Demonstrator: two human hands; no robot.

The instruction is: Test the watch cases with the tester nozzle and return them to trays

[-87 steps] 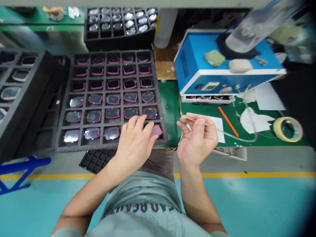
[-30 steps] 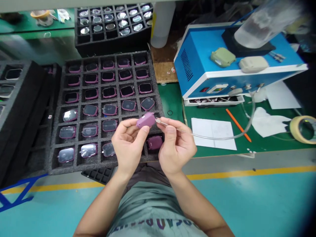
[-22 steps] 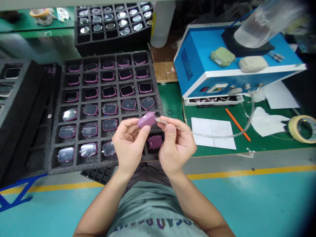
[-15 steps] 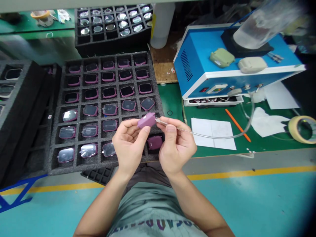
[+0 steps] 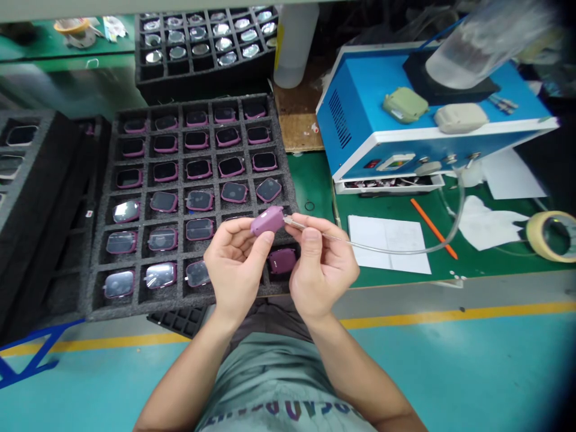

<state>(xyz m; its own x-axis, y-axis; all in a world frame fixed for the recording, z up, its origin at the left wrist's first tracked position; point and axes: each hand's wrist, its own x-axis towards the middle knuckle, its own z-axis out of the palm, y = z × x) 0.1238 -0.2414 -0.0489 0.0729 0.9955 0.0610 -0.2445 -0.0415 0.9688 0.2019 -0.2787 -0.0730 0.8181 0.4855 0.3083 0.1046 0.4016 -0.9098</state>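
Between thumb and fingers, my left hand grips a purple smartwatch case above the near right of a grey foam tray. My right hand pinches a metal nozzle on a clear tube, its tip at the case's right end. Whether the tip touches or enters the case I cannot tell. Below, a darker purple watch case lies in a tray compartment. Several purple-rimmed watch cases, such as one watch case, fill other compartments, screens up.
A blue machine stands at the back right, with a green case and a beige case on top. White paper, an orange stick and a tape roll lie on the table. More foam trays are stacked left.
Both hands keep nearly the same pose, with the case and nozzle almost unmoved. The view has shifted only very slightly.
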